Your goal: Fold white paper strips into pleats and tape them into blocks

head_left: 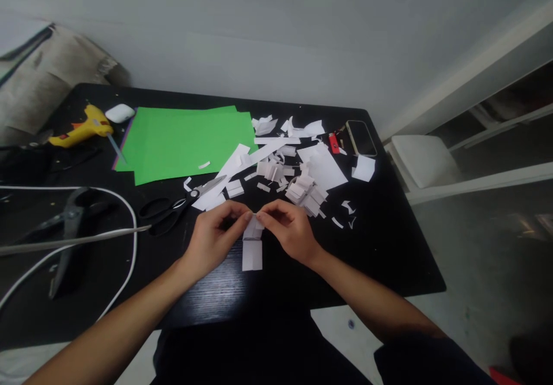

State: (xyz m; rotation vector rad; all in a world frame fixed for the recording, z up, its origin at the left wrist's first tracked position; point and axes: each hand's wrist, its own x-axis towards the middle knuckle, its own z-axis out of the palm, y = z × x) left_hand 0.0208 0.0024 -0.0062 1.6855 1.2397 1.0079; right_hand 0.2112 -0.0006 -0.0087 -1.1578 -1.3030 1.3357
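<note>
Your left hand [213, 238] and your right hand [289, 229] meet over the near middle of the black table [367, 258]. Both pinch the top of a folded white paper strip [252, 249], thumb and finger pressed tight on it. The lower end of the strip rests on the table between your wrists.

I think the paper is very light and thin. It looks bendy, and it would likely tear or crumple if you pull hard. The best place to hold it seems to be right by the fold, with your fingertips.

Behind your hands lies a heap of white paper bits [298, 183]. Scissors [173, 207] lie to the left, near the green paper [185, 140]. A small white case [120, 112] sits shut beside the yellow glue gun [82, 127]; you cannot see what is in it.
</note>
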